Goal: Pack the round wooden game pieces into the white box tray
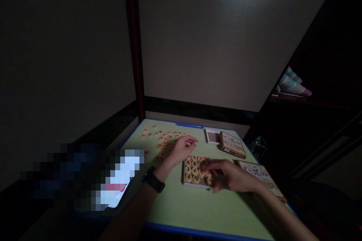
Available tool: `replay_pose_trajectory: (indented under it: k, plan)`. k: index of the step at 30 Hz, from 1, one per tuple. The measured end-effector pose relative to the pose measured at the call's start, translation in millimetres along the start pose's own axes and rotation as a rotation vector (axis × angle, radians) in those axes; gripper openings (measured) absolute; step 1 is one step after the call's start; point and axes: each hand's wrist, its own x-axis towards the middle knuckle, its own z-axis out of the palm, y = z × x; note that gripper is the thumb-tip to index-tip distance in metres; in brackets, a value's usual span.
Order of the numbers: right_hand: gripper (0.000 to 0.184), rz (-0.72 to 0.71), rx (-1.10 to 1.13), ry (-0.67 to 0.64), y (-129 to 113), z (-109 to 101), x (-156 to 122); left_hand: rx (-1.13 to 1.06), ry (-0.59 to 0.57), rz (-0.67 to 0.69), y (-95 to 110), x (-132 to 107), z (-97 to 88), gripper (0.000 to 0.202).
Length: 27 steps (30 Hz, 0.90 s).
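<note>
1. Head view: worn on the person's head, facing forward and steeply down across the table [220, 211] from its near side.
2. Range: near; the left hand [182, 147] and right hand [229, 175] extend from below to the lower middle of the frame.
3. Background: a grey wall panel [212, 45] beyond the table's far edge spans much of the upper half.

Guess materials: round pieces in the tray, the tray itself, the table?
Pieces: wood or hard plastic, can't tell which; pale cream, with red and dark characters.
Tray: probably cardboard, judging by its thin, straight walls.
Table: likely plastic or laminate, smooth-looking; even pale green top, blue edging. Dim light limits certainty.
</note>
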Motion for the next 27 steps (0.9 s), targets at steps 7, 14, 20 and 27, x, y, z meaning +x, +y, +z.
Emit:
replay_pose_trajectory:
  k: [7,14,20,27]
  plan:
    - [0.036,0.021,0.092,0.319,16,-1,22,0.539,0.271,-0.118,-1,9,-44.5,0.025]
    - [0.038,0.073,0.008,0.723,41,31,32,1.163,0.272,-0.306,-1,-4,-75.0,0.03]
    - [0.034,0.01,-0.231,0.701,51,37,26,1.243,0.193,-0.421,1,-9,-76.9,0.032]
    - [0.032,-0.048,-0.349,0.717,47,40,25,1.368,-0.021,-0.336,38,-12,-96.3,0.03]
